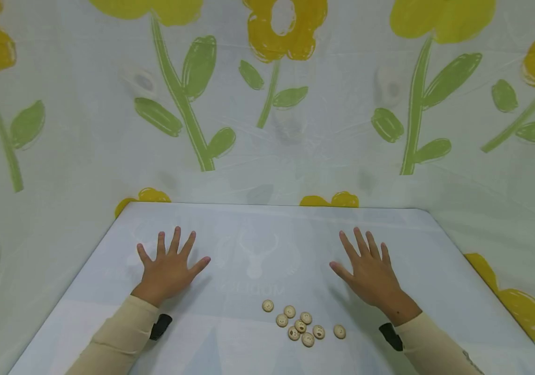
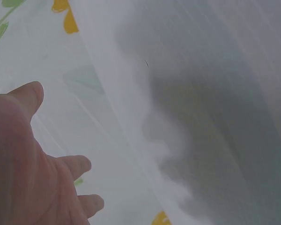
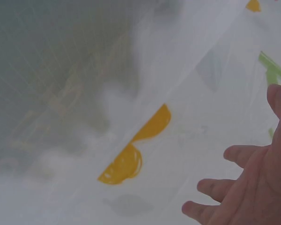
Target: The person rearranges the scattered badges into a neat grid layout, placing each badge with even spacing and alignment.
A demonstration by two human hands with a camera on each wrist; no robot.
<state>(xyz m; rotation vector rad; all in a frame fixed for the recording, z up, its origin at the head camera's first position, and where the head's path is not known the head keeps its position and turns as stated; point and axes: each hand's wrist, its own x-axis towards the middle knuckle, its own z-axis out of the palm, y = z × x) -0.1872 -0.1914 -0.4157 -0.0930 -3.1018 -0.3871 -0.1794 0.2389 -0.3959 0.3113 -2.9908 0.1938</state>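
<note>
Both hands are spread above a white table (image 1: 248, 229), with shadows on its surface below them. On the left, my left hand (image 1: 166, 271) has its fingers fanned out and holds nothing; the left wrist view shows its palm (image 2: 33, 173) side. My right hand (image 1: 368, 271) is likewise fanned out and bare, its palm (image 3: 257, 187) showing in the right wrist view. Between the hands, closer to the table's front, lie several small round wooden button-like discs (image 1: 308, 339) with dark marks. One disc (image 1: 268, 305) lies at the left of the group, another (image 1: 339, 332) nearest the right hand.
A pale cloth backdrop (image 1: 333, 151) with yellow flowers and green leaves hangs behind and beside the table. A faint deer-head print (image 1: 254, 255) is on the tabletop. Dark bands (image 1: 160, 327) are at both wrists, by the beige sleeves (image 1: 117, 338).
</note>
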